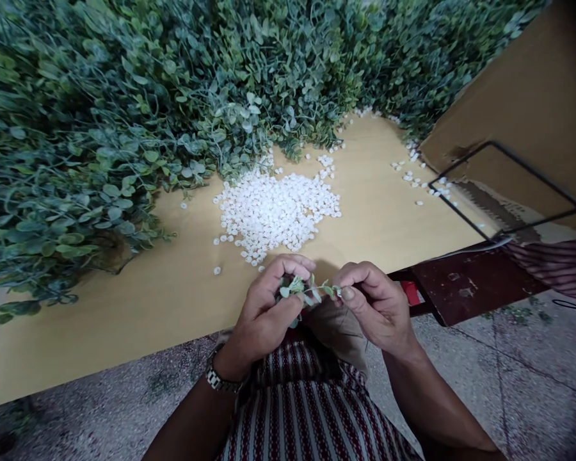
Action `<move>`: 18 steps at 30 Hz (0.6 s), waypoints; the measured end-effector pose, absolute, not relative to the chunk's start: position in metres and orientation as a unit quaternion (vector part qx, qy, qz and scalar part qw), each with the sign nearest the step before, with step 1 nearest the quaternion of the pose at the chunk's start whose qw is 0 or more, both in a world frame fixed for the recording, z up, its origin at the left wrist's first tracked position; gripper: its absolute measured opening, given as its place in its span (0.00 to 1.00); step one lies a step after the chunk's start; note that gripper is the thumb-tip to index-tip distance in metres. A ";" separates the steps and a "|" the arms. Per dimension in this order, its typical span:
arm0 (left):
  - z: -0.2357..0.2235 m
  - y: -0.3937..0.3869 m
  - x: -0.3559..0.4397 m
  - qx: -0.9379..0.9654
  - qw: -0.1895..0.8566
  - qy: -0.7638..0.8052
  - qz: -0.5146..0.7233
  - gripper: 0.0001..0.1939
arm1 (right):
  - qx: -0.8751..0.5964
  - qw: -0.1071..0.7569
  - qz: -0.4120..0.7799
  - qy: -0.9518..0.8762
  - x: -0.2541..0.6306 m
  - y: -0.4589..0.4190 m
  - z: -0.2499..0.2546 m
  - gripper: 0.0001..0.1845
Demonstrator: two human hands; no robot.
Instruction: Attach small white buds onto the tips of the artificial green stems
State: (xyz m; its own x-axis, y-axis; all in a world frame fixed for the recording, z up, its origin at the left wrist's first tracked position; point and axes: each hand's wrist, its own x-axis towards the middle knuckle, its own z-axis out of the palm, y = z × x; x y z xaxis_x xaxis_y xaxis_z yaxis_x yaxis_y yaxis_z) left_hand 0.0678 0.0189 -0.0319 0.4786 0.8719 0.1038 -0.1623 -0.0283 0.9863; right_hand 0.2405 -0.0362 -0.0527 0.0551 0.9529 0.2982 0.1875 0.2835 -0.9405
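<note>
A small sprig of artificial green leaves (295, 285) is held just past the table's front edge, between my two hands. My left hand (267, 314) is closed around its leafy bunch, fingers curled over it. With thumb and forefinger pinched, my right hand (381, 310) grips the thin end of the stem that stretches out to the right. A tiny pale bit shows at those fingertips, too small to make out. Just beyond my hands, a heap of small white plastic rings (273, 208) lies spread on the table.
A thick bank of artificial foliage (173, 83) covers the back and left of the wooden table (372, 186). At right stand a cardboard box (523, 96) and a black wire frame (532, 169). Below sits a dark red stool (475, 288), with striped fabric beside it.
</note>
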 end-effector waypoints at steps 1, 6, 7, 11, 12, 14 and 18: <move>-0.031 0.019 0.069 0.584 0.630 0.302 0.414 0.07 | -0.481 0.539 0.348 -0.597 0.242 -0.037 -0.052 0.02; -0.035 0.016 0.070 0.514 0.701 0.254 0.425 0.15 | -0.441 0.483 0.302 -0.694 0.256 -0.036 -0.039 0.06; -0.036 0.015 0.070 0.515 0.704 0.246 0.423 0.18 | -0.446 0.487 0.282 -0.696 0.258 -0.034 -0.035 0.07; -0.037 0.013 0.070 0.554 0.695 0.222 0.402 0.31 | -0.462 0.497 0.219 -0.701 0.257 -0.022 -0.018 0.08; -0.036 0.013 0.070 0.559 0.696 0.215 0.397 0.35 | -0.451 0.475 0.219 -0.723 0.254 -0.018 -0.014 0.08; -0.035 0.012 0.072 0.567 0.696 0.206 0.389 0.39 | -0.434 0.412 0.221 -0.770 0.249 -0.012 -0.008 0.07; -0.037 0.011 0.079 0.585 0.680 0.217 0.385 0.41 | -0.447 0.357 0.183 -0.799 0.241 -0.009 -0.006 0.08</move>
State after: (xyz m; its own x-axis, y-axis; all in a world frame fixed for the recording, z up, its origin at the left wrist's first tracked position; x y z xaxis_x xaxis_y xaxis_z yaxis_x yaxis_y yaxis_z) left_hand 0.0785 0.0113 -0.0369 0.6093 0.7778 0.1541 -0.2693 0.0202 0.9628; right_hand 0.2414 -0.0089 -0.0062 -0.3449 0.8458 0.4070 0.5842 0.5328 -0.6122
